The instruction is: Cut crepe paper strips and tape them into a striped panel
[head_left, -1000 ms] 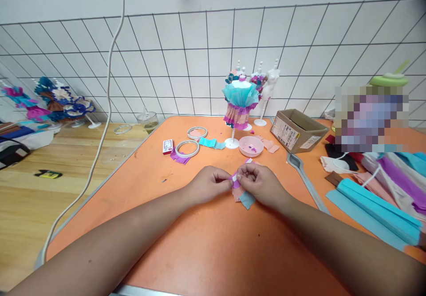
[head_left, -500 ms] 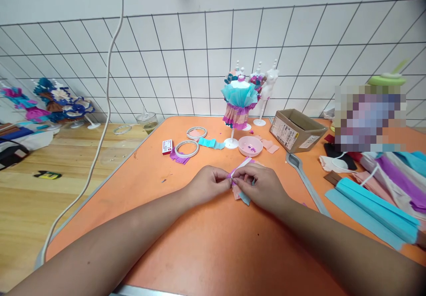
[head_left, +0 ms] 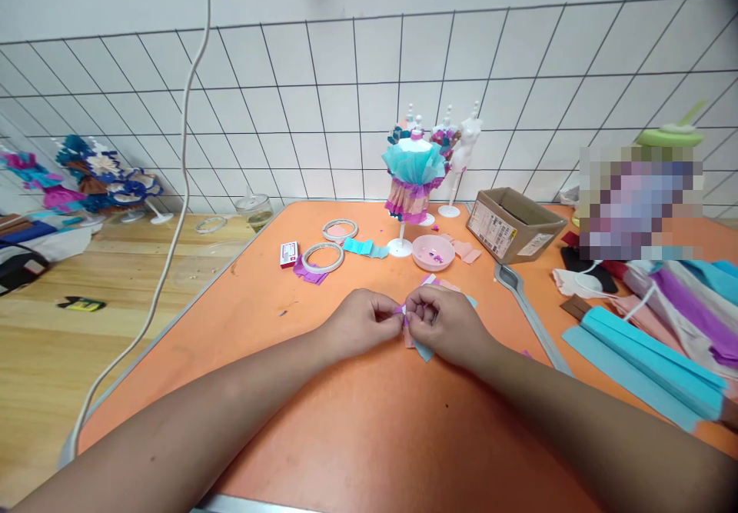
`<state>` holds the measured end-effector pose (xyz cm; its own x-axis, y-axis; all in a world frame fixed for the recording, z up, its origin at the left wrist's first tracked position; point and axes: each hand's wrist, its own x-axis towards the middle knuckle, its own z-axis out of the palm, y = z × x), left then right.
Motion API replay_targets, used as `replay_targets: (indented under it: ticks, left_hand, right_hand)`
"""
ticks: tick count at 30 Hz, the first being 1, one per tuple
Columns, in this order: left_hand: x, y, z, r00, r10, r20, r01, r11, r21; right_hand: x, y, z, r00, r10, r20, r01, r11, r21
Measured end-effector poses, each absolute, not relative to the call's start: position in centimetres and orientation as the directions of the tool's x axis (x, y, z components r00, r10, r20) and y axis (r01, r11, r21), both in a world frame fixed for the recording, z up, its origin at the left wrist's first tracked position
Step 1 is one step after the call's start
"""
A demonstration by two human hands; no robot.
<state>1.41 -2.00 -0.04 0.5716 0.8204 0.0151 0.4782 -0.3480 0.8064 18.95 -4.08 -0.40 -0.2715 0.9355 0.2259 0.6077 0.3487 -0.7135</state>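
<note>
Between my hands is a strip of purple crepe paper (head_left: 428, 280) with a white band of tape along it. My left hand (head_left: 363, 321) pinches its left end between thumb and forefinger. My right hand (head_left: 453, 322) pinches the strip close beside, fingers curled, hiding most of it. Pink and light blue crepe paper (head_left: 423, 350) shows below and behind the right hand. Just beyond stands a small white dress form (head_left: 416, 145) in a ruffled paper dress of turquoise, pink and purple. A pink bowl (head_left: 433, 265) with purple bits sits at its foot.
Two tape rolls (head_left: 323, 258) and a small red-and-white box (head_left: 289, 254) lie left of the dress form. To the right are a cardboard box (head_left: 515, 226), a grey metal tool (head_left: 524, 298) and folded crepe paper (head_left: 646, 363). A white cable (head_left: 185, 113) hangs at left.
My right hand has turned slightly and its fingers have curled in closer to the left fingertips. Less of the white band shows; more pink and blue paper shows behind the right hand.
</note>
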Motion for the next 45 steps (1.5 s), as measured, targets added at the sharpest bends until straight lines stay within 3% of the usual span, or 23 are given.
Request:
replay_targets:
  ticks: [8, 25, 32, 45]
  left_hand:
    - [1.31, -1.65, 0.16, 0.561, 0.827, 0.018, 0.409, -0.296, 0.863]
    - [1.44, -2.16, 0.84, 0.536, 0.843, 0.048, 0.431, -0.322, 0.843]
    - [1.45, -2.30, 0.56, 0.541, 0.840, 0.050, 0.479, -0.356, 0.802]
    - [1.31, -2.23, 0.78, 0.608, 0.792, 0.058, 0.448, -0.403, 0.798]
  right_hand:
    - [19.19, -3.98, -0.30, -0.232, 0.935, 0.268, 0.584, 0.354, -0.730]
    - [19.45, -4.70, -0.47, -0.288, 0.858, 0.425, 0.716, 0.488, -0.500]
    - [19.26, -4.61, -0.09, -0.275, 0.902, 0.332, 0.680, 0.427, -0.596]
    - [19.10, -4.41, 0.10, -0.257, 0.926, 0.277, 0.669, 0.377, -0.640]
